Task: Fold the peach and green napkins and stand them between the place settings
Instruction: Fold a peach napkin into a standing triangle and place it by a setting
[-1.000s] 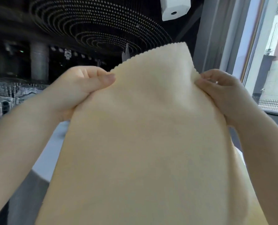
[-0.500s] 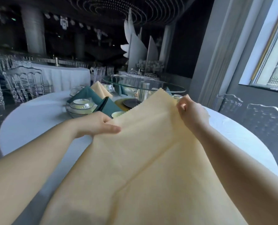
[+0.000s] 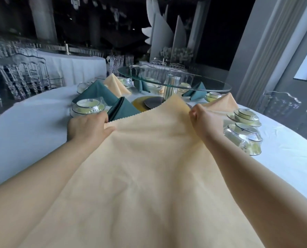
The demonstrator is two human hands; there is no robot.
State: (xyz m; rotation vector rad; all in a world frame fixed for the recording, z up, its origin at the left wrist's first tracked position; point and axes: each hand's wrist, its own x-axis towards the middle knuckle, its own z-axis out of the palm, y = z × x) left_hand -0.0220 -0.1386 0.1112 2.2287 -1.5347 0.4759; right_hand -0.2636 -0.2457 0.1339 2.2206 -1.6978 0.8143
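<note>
A large unfolded peach napkin (image 3: 145, 167) stretches from my body out over the round white table (image 3: 23, 126). My left hand (image 3: 88, 127) pinches its far left corner and my right hand (image 3: 205, 120) pinches its far right corner, holding the scalloped far edge taut. Beyond my left hand stand folded green napkins (image 3: 121, 108) and a folded peach napkin (image 3: 116, 85). Another folded peach napkin (image 3: 224, 102) stands just past my right hand. More green napkins (image 3: 195, 92) sit farther back.
Plastic-wrapped bowl sets stand at the left (image 3: 88, 107) and right (image 3: 246, 136). A glass turntable (image 3: 177, 81) on a metal post rises at the table's centre. Clear chairs (image 3: 280, 104) ring the table, with another covered table (image 3: 72, 65) behind.
My hands have brought the napkin down from in front of my face toward the table, and the view has dropped from the ceiling to the table setting.
</note>
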